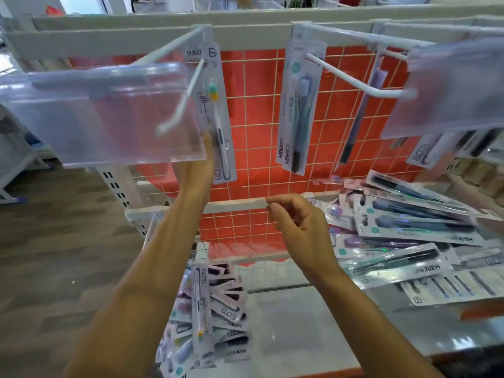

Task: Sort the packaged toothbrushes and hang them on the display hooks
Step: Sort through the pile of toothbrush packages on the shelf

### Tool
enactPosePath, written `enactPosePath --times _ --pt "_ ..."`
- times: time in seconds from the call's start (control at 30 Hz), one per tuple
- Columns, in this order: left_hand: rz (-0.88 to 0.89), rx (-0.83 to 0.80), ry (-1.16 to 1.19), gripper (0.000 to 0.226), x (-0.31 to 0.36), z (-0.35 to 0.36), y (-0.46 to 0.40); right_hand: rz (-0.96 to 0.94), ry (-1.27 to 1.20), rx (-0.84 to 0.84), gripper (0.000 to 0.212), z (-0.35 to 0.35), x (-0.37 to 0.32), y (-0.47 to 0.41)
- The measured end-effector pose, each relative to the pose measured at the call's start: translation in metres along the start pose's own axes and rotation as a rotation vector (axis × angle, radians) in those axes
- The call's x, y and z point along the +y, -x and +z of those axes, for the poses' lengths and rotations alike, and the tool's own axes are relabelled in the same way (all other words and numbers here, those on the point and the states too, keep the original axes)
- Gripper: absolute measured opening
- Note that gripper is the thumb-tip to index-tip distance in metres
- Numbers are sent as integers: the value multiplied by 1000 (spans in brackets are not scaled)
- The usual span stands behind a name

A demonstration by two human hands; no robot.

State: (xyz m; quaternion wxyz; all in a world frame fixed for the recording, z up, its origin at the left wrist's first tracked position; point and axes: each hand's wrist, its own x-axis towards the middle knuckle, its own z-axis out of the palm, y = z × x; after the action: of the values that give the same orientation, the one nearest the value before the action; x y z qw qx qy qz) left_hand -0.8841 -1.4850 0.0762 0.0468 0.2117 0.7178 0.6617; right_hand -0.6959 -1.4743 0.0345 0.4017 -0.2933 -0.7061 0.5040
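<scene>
The red wire-grid display panel [259,110] fills the centre of the frame, framed by white metal rails. A pale grey desk [300,323] occupies the lower right. On its right side lies a loose, overlapping heap of packaged toothbrushes [409,233], most in clear-and-white cards with dark brushes. A second fanned stack of packaged toothbrushes [210,309] lies at lower centre, at the desk's left edge.

Two clear plastic label holders stand in the way of the view. The left label holder [106,113] covers the upper left and hides the tips of the left hand. The right label holder [447,85] covers the upper right and the items hung behind it.

A white wire display hook [185,88] projects forward at upper centre-left. Behind it, against the panel, hangs a white-card packaged toothbrush with a green and yellow head [216,113]. A second white hook [351,77] projects at upper centre-right, with a dark-handled packaged toothbrush [298,105] hanging against the panel behind it.

The left hand [195,165] is raised to the lower edge of the white-card package; its fingers [208,143] reach up beside that package, but contact and grip cannot be determined because the label holder covers them. The right hand [297,222] hovers at centre frame, fingers [275,201] loosely curled, holding nothing.
</scene>
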Motion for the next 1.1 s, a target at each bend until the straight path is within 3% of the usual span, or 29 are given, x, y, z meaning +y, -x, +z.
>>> enactPosePath --times 0.07,0.2,0.4,0.47,0.6,0.73,0.83,1.03,1.1 --pt "-58 -18 90 17 -8 2 2 15 -13 -7 14 -5 4 3" --pt "-72 76 -57 10 -30 0 16 125 41 -60 13 -22 18 10" --pt "-312 35 -108 38 -75 21 64 220 241 -95 11 -52 51 19" --pt "-363 26 -127 38 -80 33 82 206 305 -94 12 -65 58 21" --pt "-363 -162 -151 33 -77 59 121 215 412 -49 16 -99 65 18" --pt "-255 -359 -156 23 -61 91 156 155 625 33 25 -143 76 7" --pt "-297 -480 -69 14 -45 113 179 113 702 62 36 -182 82 -5" --pt "-579 -723 104 20 -14 154 230 161 912 -150 68 -249 92 -32" --pt "-478 -723 -1 13 -17 165 239 145 951 -236 70 -257 95 -33"
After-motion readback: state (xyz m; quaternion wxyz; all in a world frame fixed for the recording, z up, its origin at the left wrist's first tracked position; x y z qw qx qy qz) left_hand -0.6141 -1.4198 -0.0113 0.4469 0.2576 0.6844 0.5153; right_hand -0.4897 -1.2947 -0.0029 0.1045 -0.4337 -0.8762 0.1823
